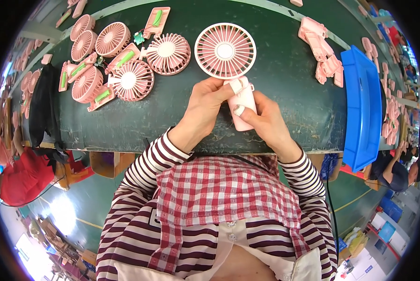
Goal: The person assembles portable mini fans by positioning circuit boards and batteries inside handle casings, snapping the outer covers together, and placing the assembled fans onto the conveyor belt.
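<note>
Between both hands I hold a pink handheld fan (225, 50), its round slatted head pointing away from me and its handle (242, 99) toward me. My left hand (205, 101) is closed round the top of the handle, just below the head, with the thumb across it. Lower down, my right hand (265, 119) grips the handle from its right side, the thumb pressed on its face. The fingers under the handle are hidden. Left of the held fan lie several pink fan heads (168, 53) with opened handles, some showing green batteries (125, 58).
A dark green worktable (172, 122) spreads under my hands. Several pink handle shells (320, 50) are piled at the far right, beside a blue plastic bin (360, 107). Black cloth (43, 103) hangs at the left. People sit farther off on both sides, near more pink parts.
</note>
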`<state>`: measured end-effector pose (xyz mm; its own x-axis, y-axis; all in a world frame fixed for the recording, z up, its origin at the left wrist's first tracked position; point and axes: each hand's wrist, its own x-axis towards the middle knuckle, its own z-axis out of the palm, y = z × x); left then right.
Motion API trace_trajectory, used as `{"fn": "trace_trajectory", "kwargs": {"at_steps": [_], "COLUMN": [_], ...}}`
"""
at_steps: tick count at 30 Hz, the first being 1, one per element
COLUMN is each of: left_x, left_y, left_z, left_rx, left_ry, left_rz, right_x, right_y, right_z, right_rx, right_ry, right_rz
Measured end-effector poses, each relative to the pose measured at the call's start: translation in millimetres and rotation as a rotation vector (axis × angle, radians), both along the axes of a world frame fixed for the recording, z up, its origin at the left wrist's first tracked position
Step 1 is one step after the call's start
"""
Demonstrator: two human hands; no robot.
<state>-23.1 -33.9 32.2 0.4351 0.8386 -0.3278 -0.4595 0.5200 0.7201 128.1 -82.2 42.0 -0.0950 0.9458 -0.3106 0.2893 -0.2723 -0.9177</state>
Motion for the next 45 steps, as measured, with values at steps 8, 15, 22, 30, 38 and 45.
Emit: {"fn": "trace_trajectory", "kwargs": {"at_steps": [8, 15, 22, 30, 38, 45], "left_x": [-2.2, -0.9, -6.1, -2.1, 5.2, 15.3], "left_y": [-4.6, -6.5, -4.2, -4.0, 25.9, 50.5], "left_z": [-0.2, 0.1, 2.5, -4.1, -7.6, -29.7], "left_rx": [0.108, 0.141, 0.207, 0.250, 0.164, 0.317], "left_ry": [-0.004, 0.003, 0.039, 0.014, 0.139, 0.280], "left_rz": [0.022, 0.038, -0.083, -0.016, -0.114, 0.091], "right_x": [-4.9, -8.2, -7.7, -10.7, -2.8, 11.2], "right_y": [-1.6, -3.0, -2.8, 0.2, 24.2, 92.0], "right_z": [4.2, 0.7, -8.2, -10.0, -4.7, 11.7], "right_rx": [-0.047, -0.048, 0.015, 0.032, 0.004, 0.142], "right_ry": [0.208, 0.252, 0.396, 0.227, 0.406, 0.367], "right_rz": [-0.002, -0.026, -0.076, -0.096, -0.167, -0.231]}}
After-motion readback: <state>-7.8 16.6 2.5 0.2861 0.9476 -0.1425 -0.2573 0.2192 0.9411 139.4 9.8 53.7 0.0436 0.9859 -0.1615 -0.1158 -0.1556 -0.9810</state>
